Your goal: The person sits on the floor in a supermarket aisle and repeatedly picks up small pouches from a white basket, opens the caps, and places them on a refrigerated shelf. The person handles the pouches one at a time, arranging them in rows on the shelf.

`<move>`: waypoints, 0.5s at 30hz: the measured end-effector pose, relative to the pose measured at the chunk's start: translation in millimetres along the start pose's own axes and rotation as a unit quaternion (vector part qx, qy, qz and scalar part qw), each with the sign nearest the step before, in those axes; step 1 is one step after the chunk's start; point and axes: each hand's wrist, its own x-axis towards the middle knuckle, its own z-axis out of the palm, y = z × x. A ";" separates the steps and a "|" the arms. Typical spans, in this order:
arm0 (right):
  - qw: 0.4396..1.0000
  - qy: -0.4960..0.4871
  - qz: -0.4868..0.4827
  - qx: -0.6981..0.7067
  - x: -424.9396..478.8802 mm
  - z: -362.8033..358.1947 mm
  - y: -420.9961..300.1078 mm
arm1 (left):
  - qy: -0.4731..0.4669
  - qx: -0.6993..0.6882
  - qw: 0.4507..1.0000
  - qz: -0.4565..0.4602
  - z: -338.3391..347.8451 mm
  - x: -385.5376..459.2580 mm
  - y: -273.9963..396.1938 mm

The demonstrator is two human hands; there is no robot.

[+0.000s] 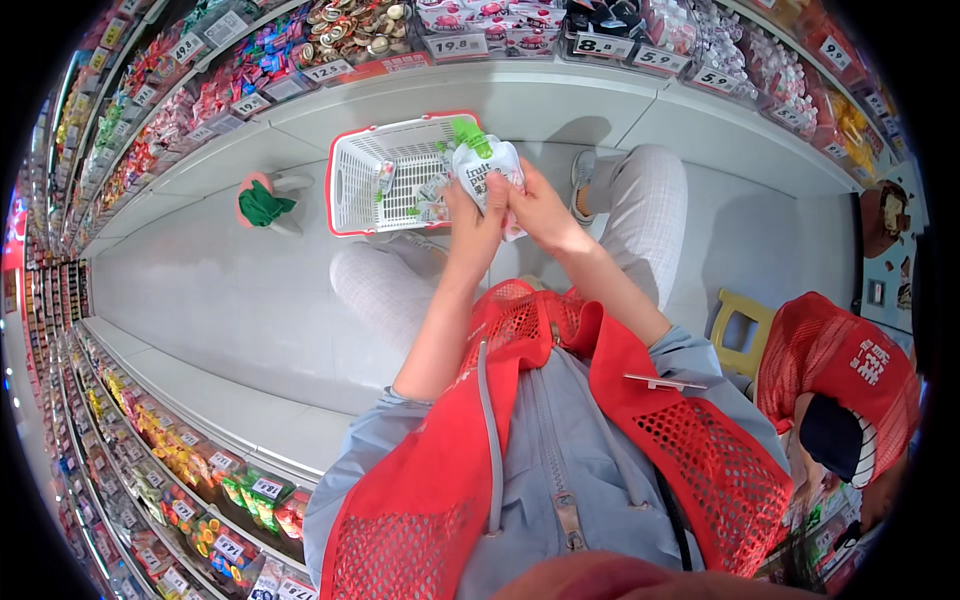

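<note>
Both my hands grip a white fruit puree pouch (pixel 486 169) with a green cap, over the right end of a shopping basket. My left hand (pixel 476 225) holds its lower left side, with the thumb on its front. On the pouch's right edge is my right hand (pixel 547 210), its fingers partly hidden behind the pouch. The white basket (pixel 351 176), slatted and with a red rim, stands on the floor and holds several small pouches with green caps, one of them (pixel 385 178) lying apart on the left.
Shelves of packaged sweets (pixel 360 34) with price tags curve along the far side and the lower left. A pink stool (pixel 257 199) with green cloth stands left of the basket. At the right are a yellow stool (pixel 742 330) and a person in a red vest (pixel 840 382).
</note>
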 end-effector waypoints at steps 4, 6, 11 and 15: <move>0.997 0.047 0.022 0.055 -2.6 4.2 -2.8 | -0.048 -0.039 0.998 0.011 3.2 -1.8 -9.6; 0.997 0.069 0.015 0.042 -1.6 3.1 0.7 | -0.070 -0.053 0.996 0.019 0.5 -1.3 -14.7; 0.981 0.188 0.005 0.053 6.2 0.4 16.1 | -0.111 -0.031 0.993 0.042 -3.6 -5.8 2.7; 0.980 0.090 0.050 0.173 2.6 -1.4 1.2 | -0.061 0.032 0.996 0.060 -3.2 -9.1 9.7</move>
